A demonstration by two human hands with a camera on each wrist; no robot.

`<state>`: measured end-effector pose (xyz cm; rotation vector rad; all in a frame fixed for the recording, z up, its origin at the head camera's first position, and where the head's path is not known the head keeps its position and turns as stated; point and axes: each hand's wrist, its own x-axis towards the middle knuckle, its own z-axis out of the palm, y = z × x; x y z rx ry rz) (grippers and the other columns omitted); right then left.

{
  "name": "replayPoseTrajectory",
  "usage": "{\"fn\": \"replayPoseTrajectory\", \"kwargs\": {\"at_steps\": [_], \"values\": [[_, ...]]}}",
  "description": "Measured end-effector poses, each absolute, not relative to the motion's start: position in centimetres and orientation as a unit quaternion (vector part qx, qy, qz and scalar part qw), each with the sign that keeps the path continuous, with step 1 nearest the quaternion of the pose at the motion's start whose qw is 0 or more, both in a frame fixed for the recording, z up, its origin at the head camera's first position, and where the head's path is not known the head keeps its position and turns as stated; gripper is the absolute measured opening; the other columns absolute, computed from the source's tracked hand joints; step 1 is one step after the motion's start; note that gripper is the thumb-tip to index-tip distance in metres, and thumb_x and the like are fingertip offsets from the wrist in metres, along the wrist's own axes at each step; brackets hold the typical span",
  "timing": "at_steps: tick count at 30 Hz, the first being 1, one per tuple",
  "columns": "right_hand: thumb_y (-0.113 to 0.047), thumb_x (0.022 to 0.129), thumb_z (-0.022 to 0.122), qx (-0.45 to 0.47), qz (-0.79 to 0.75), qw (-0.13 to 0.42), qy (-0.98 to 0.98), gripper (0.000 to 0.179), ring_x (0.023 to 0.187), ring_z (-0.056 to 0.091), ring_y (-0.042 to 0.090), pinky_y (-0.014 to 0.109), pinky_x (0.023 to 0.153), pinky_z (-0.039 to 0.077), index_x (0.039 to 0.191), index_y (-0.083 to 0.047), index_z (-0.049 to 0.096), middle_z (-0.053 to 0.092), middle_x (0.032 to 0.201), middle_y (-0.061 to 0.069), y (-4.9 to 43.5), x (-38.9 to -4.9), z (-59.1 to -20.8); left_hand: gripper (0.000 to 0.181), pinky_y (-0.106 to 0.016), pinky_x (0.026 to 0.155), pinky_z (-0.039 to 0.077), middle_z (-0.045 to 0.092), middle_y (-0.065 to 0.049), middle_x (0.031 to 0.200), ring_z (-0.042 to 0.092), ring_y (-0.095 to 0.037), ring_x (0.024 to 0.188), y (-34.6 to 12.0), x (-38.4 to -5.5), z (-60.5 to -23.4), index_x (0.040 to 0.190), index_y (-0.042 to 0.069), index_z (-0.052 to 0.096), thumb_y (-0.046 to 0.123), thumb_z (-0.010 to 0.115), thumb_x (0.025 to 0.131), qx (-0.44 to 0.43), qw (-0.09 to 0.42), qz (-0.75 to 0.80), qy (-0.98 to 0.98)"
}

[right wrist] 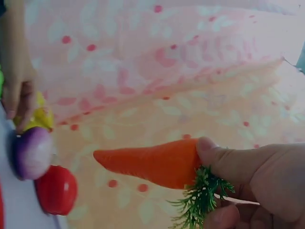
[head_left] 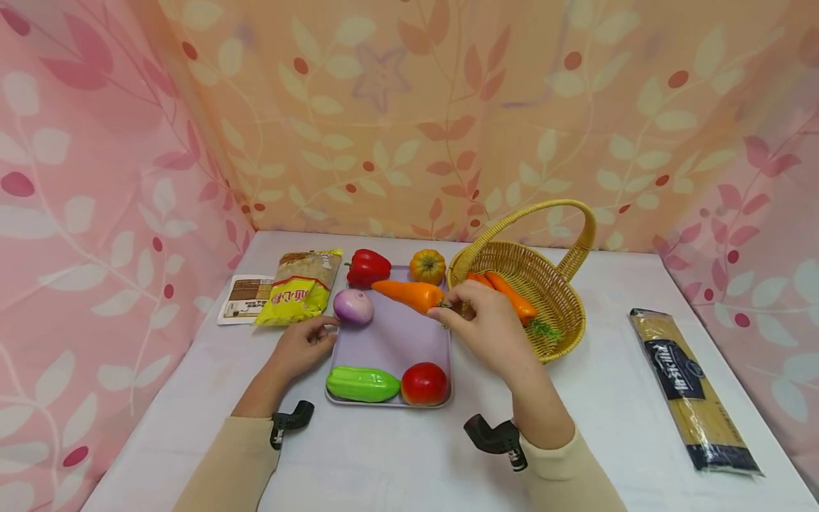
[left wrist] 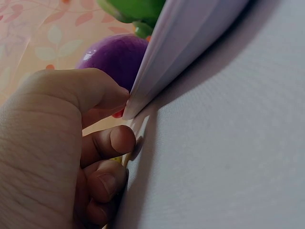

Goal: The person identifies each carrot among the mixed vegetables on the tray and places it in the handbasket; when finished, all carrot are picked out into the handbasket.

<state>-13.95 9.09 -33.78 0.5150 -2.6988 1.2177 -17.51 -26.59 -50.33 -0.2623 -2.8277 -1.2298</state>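
Observation:
My right hand point(head_left: 489, 327) pinches an orange carrot point(head_left: 409, 293) by its leafy green end, holding it above the right part of a lilac tray point(head_left: 390, 341). The right wrist view shows the thumb on the carrot's thick end and its tip pointing left. Beside the tray's left edge rests my left hand point(head_left: 301, 348), with fingers loosely bent; its thumb touches the rim in the left wrist view. On the tray are a purple onion point(head_left: 353, 306), a red bell pepper point(head_left: 368, 268), a small orange pumpkin point(head_left: 427, 267), a green ridged vegetable point(head_left: 362, 384) and a red round fruit point(head_left: 425, 384).
A wicker basket point(head_left: 566, 313) with a tall handle stands right of the tray and holds more carrots point(head_left: 512, 295). A yellow food bag point(head_left: 297, 291) lies left, partly over a printed packet point(head_left: 239, 299). At the far right lies a pack of noodles point(head_left: 687, 387).

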Motion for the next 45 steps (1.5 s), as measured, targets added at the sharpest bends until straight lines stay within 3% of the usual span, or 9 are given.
{"fn": "replayPoseTrajectory", "kwargs": {"at_steps": [7, 14, 18, 25, 31, 34, 40, 43, 45], "values": [[-0.021, 0.086, 0.084, 0.191, 0.468, 0.118, -0.855, 0.015, 0.068, 0.051, 0.022, 0.026, 0.06, 0.043, 0.086, -0.014, 0.071, 0.061, 0.087, -0.001, 12.7, -13.0, -32.2, 0.024, -0.033, 0.065, 0.04, 0.057, 0.002, 0.079, 0.05, -0.02, 0.073, -26.7, -17.5, -50.2, 0.119, 0.018, 0.073, 0.019, 0.071, 0.094, -0.083, 0.02, -0.395, -0.915], [-0.008, 0.091, 0.077, 0.186, 0.51, 0.141, -0.828, 0.009, 0.074, 0.059, 0.021, 0.021, 0.066, 0.051, 0.099, -0.005, 0.074, 0.07, 0.104, 0.003, 16.4, -12.4, -31.1, 0.025, -0.033, 0.064, 0.04, 0.057, 0.001, 0.079, 0.05, -0.019, 0.072, -26.7, -17.4, -50.1, 0.119, 0.017, 0.074, 0.02, 0.07, 0.095, -0.081, 0.019, -0.393, -0.916], [-0.001, 0.092, 0.074, 0.174, 0.521, 0.15, -0.822, 0.01, 0.082, 0.062, 0.018, 0.02, 0.073, 0.054, 0.102, 0.001, 0.073, 0.07, 0.108, -0.001, 18.9, -11.9, -30.7, 0.025, -0.032, 0.065, 0.04, 0.057, 0.002, 0.079, 0.05, -0.019, 0.073, -26.6, -17.5, -50.2, 0.119, 0.017, 0.074, 0.02, 0.07, 0.094, -0.083, 0.022, -0.392, -0.916], [0.004, 0.092, 0.071, 0.131, 0.552, 0.166, -0.806, 0.021, 0.074, 0.054, 0.016, 0.019, 0.065, 0.047, 0.114, 0.004, 0.072, 0.069, 0.093, -0.001, 22.8, -10.6, -30.3, 0.023, -0.032, 0.064, 0.04, 0.056, 0.002, 0.078, 0.049, -0.019, 0.072, -26.6, -17.5, -50.2, 0.117, 0.017, 0.074, 0.017, 0.07, 0.094, -0.087, 0.027, -0.398, -0.913], [0.008, 0.093, 0.068, 0.108, 0.628, 0.169, -0.752, 0.018, 0.084, 0.061, 0.017, 0.016, 0.072, 0.05, 0.111, 0.01, 0.07, 0.07, 0.095, 0.004, 25.5, -10.1, -30.7, 0.023, -0.031, 0.063, 0.04, 0.056, 0.003, 0.077, 0.049, -0.018, 0.071, -26.7, -17.6, -50.5, 0.117, 0.016, 0.074, 0.018, 0.07, 0.094, -0.09, 0.029, -0.391, -0.916], [0.007, 0.093, 0.067, 0.094, 0.637, 0.171, -0.745, 0.015, 0.079, 0.059, 0.016, 0.016, 0.068, 0.049, 0.108, 0.009, 0.07, 0.069, 0.093, 0.004, 26.7, -10.1, -31.0, 0.023, -0.031, 0.063, 0.04, 0.056, 0.003, 0.077, 0.049, -0.018, 0.07, -26.7, -17.6, -50.6, 0.116, 0.017, 0.074, 0.018, 0.071, 0.094, -0.09, 0.031, -0.393, -0.915], [-0.012, 0.095, 0.074, 0.004, 0.528, 0.171, -0.832, 0.019, 0.074, 0.055, 0.014, 0.018, 0.064, 0.046, 0.11, 0.0, 0.075, 0.07, 0.086, -0.007, 28.5, -11.0, -31.9, 0.023, -0.031, 0.063, 0.039, 0.056, 0.003, 0.077, 0.049, -0.018, 0.07, -26.7, -17.6, -50.6, 0.116, 0.016, 0.074, 0.016, 0.072, 0.093, -0.095, 0.033, -0.397, -0.912], [-0.033, 0.096, 0.073, -0.051, 0.472, 0.135, -0.87, 0.037, 0.086, 0.054, 0.017, 0.027, 0.074, 0.046, 0.116, -0.001, 0.073, 0.068, 0.088, -0.01, 28.8, -12.2, -32.6, 0.023, -0.031, 0.064, 0.04, 0.056, 0.002, 0.078, 0.049, -0.019, 0.071, -26.6, -17.6, -50.6, 0.117, 0.017, 0.074, 0.016, 0.072, 0.094, -0.091, 0.03, -0.397, -0.913], [-0.046, 0.095, 0.07, -0.084, 0.454, 0.107, -0.881, 0.052, 0.094, 0.051, 0.021, 0.038, 0.08, 0.042, 0.12, 0.0, 0.071, 0.068, 0.097, -0.003, 28.8, -13.2, -33.1, 0.023, -0.031, 0.064, 0.04, 0.056, 0.002, 0.078, 0.05, -0.019, 0.072, -26.6, -17.6, -50.6, 0.117, 0.017, 0.074, 0.017, 0.071, 0.094, -0.087, 0.026, -0.395, -0.914]]}}
